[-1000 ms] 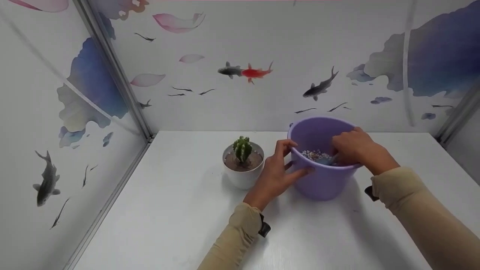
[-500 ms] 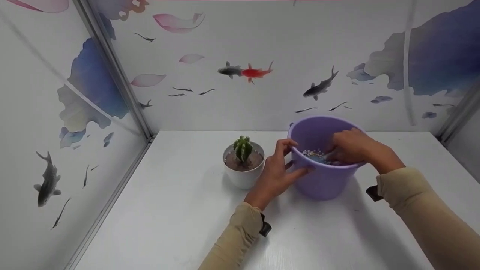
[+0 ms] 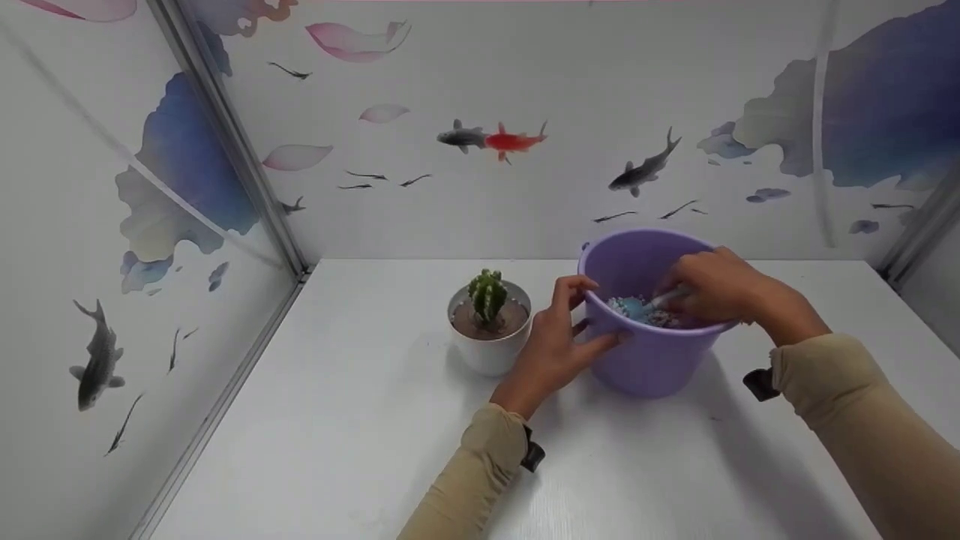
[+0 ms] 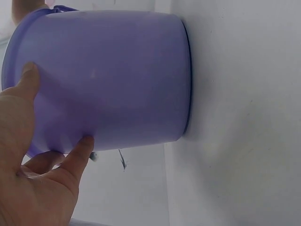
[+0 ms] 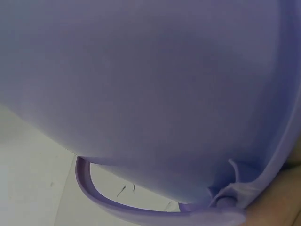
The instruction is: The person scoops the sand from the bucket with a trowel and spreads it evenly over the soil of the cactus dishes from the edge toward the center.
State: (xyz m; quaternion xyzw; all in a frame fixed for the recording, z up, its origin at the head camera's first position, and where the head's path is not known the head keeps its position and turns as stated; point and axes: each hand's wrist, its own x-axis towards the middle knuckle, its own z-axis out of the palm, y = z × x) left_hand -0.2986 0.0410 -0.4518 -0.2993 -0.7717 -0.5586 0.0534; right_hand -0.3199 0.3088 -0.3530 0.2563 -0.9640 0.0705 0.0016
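My left hand (image 3: 551, 349) grips the near left rim of a purple bucket (image 3: 652, 367), fingers at the rim and thumb against the outer wall. The left wrist view shows the thumb and fingers on the bucket's side (image 4: 117, 80). My right hand (image 3: 716, 289) reaches inside over the right rim and holds a small shovel (image 3: 636, 307) by its pale handle. Its light blue blade lies among multicoloured gravel (image 3: 616, 302) at the bucket's bottom. In the right wrist view, the bucket wall (image 5: 141, 94) hides most of that hand; only a strip of skin (image 5: 277, 202) shows.
Left of the bucket, close to my left hand, a small cactus (image 3: 487, 296) stands in a white pot (image 3: 491, 354) of brown soil. A white table (image 3: 360, 435) carries both. Behind rises a white wall (image 3: 510, 210) with printed fish. The bucket's handle (image 5: 141, 214) hangs down.
My right hand has shifted slightly right and back inside the bucket, and more of the shovel's blue blade and pale handle shows. My left hand keeps its place on the rim.
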